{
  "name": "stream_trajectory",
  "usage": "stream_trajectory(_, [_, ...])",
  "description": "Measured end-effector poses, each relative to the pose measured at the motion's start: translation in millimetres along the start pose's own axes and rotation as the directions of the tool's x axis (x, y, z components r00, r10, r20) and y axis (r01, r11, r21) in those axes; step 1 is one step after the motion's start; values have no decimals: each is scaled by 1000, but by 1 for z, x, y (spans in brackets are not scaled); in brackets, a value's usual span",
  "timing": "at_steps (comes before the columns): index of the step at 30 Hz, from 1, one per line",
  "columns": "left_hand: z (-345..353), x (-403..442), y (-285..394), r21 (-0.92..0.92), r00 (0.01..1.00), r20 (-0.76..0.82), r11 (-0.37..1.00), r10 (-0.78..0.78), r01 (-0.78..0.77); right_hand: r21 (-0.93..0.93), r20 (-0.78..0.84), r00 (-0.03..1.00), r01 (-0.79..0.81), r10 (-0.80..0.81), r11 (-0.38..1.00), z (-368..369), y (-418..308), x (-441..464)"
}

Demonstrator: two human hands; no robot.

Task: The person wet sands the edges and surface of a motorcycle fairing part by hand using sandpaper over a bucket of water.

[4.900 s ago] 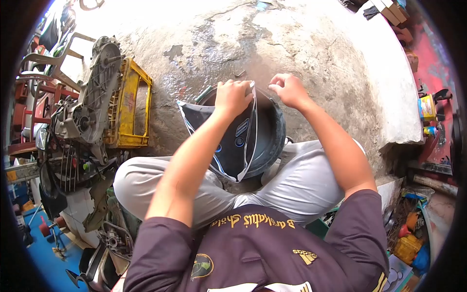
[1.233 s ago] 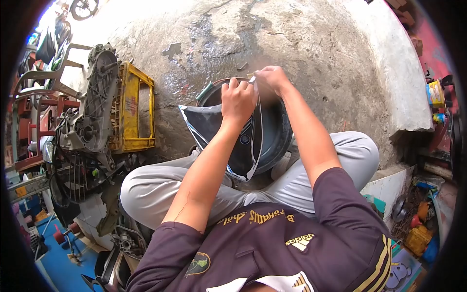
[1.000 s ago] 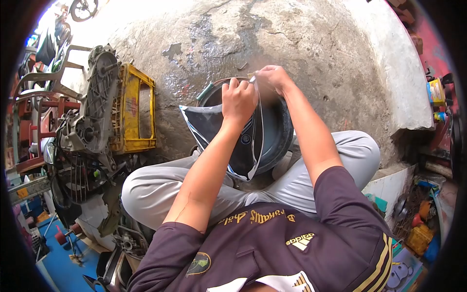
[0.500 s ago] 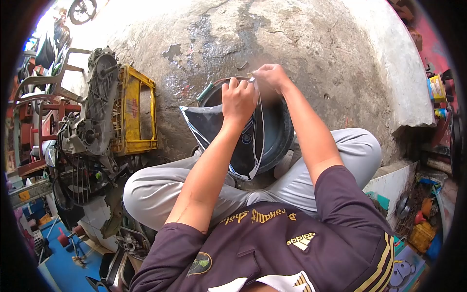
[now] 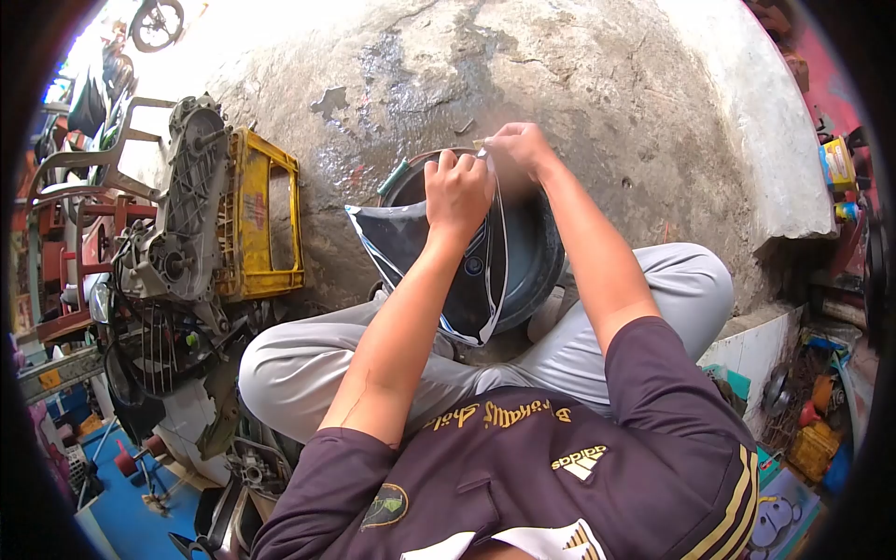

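Note:
A black motorcycle body panel (image 5: 411,238) with white and blue striped edges and a round emblem lies tilted over a dark round basin (image 5: 546,257) in front of my crossed legs. My left hand (image 5: 457,191) is curled over the panel's upper part, gripping it near its far tip. Just to the right, my right hand (image 5: 519,147) is pinched close to a thin whitish strip (image 5: 483,155) at that tip. The fingertips of the two hands nearly meet. What exactly sits between the right fingers is too small to make out.
At the left stand a yellow plastic crate (image 5: 247,215) and a grey metal engine casing (image 5: 182,205), with a brown chair (image 5: 103,159) behind. Wet patches mark the concrete floor (image 5: 635,121). A white ledge (image 5: 789,187) runs along the right, with assorted parts below it.
Both hands keep nearly the same place and grip on the panel. The view has shifted very slightly.

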State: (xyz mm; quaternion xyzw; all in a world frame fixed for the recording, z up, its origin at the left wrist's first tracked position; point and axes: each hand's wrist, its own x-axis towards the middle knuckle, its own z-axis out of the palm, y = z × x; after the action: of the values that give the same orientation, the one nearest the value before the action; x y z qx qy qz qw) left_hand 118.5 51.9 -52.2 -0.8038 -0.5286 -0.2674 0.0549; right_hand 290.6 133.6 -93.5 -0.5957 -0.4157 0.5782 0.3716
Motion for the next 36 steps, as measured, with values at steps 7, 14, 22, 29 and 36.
stream_trajectory(7, [0,0,0,20,998,50,1000,-24,23,10,30,999,-20,19,1000,-4,5,5])
stream_trajectory(14, [-1,-1,0,6,998,49,1000,-27,26,20,31,1000,1,-2,1000,-3,6,4])
stream_trajectory(22, [0,1,0,-19,999,-33,1000,13,-14,-56,53,999,13,-11,998,-4,2,1])
stream_trajectory(29, [-4,0,2,8,997,69,1000,-29,28,-31,47,998,39,-38,999,-3,1,-3])
stream_trajectory(36, [-4,0,2,-13,1000,21,1000,-11,11,-25,42,999,29,-28,999,-3,1,-2])
